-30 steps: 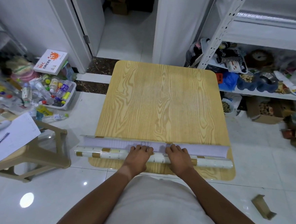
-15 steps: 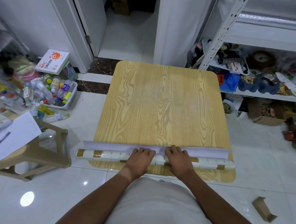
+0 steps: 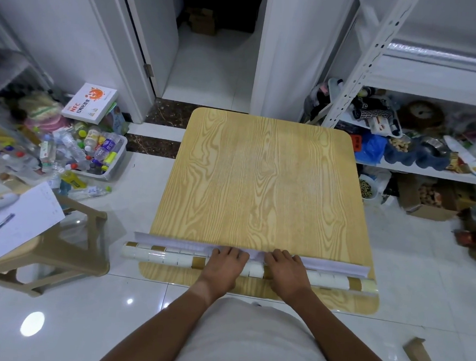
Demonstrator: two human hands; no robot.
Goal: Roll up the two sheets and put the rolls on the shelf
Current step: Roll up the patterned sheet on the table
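A white-and-brown tile-patterned sheet is wound into a long roll (image 3: 164, 257) lying across the near edge of the wood-grain tabletop (image 3: 262, 182). A narrow flat strip of the same sheet, its pale backing (image 3: 181, 244) facing up, still lies on the far side of the roll. My left hand (image 3: 222, 266) and my right hand (image 3: 287, 271) rest palm down side by side on the middle of the roll, fingers curled over it onto the strip. The white metal shelf (image 3: 429, 172) stands to the right of the table. I cannot make out a second sheet.
A beige stool (image 3: 57, 249) carrying paper and a pen stands at the left. Behind it sits a bin of bottles (image 3: 111, 168) amid floor clutter. The shelf's lower levels are crowded. A cardboard scrap (image 3: 421, 359) lies on the tiles at right. An open doorway lies beyond the table.
The roll has turned further away from me under both hands, and the flat strip beyond it has become narrower. The hands have stayed together at the middle.
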